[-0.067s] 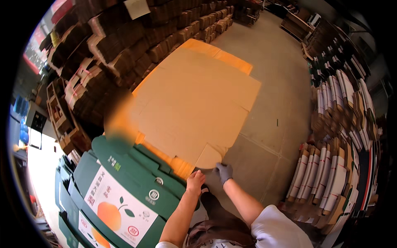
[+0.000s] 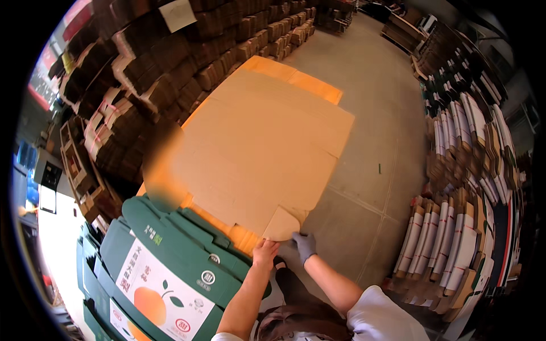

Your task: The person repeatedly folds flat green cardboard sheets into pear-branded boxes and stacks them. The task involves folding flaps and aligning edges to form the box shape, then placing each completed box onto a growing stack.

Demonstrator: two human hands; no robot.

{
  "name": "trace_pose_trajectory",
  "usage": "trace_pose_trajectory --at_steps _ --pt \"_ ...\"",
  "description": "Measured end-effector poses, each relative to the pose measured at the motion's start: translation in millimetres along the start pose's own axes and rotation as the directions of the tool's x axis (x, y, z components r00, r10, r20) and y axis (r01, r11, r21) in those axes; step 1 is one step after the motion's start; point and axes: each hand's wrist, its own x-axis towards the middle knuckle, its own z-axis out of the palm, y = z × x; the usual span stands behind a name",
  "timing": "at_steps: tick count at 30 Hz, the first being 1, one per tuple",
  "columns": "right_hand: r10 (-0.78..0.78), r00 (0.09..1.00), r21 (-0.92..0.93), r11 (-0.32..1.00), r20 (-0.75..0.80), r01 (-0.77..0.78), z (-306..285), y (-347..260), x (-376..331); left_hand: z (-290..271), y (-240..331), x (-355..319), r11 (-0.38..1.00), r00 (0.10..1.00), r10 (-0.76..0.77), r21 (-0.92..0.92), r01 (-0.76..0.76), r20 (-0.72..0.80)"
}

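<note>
A large flat brown cardboard sheet lies plain side up in front of me, over orange cardboard that shows along its far, left and near edges. At its near right corner sticks out a rounded flap. My bare left hand has its fingers closed at the flap's near edge. My right hand, in a grey glove, pinches the flap's right corner. The undersides of the grips are hidden.
Green printed cartons with a fruit picture lean in a stack at the near left. Bundled cardboard rises along the left beside a wooden pallet. Folded white and brown cartons stand in rows at right, across the concrete floor.
The brown sheet and its flap have come slightly nearer to me. My left hand has moved a little left, its fingers now on the flap's edge; my right hand has come slightly nearer.
</note>
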Motion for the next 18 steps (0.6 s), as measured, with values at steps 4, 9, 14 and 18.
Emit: trace_pose_trajectory --at_steps 4,9,14,18 --pt "0.096 0.988 0.058 0.993 0.120 -0.104 -8.9 -31.8 -10.4 2.7 -4.8 21.0 0.996 0.999 -0.027 -0.091 0.023 -0.041" --pt "0.149 0.960 -0.054 0.989 0.239 -0.140 -84.2 -82.9 80.7 27.4 15.6 -22.5 0.978 0.997 0.042 -0.204 -0.053 -0.060" --pt "0.000 0.987 0.244 0.969 0.159 -0.039 -74.0 -204.5 185.7 31.6 40.7 -87.5 0.969 0.984 0.178 -0.168 -0.180 -0.025" --pt "-0.055 0.927 0.380 0.920 0.372 -0.098 -84.9 -251.6 253.7 44.7 40.1 -110.5 0.970 0.981 0.188 -0.149 -0.194 -0.055"
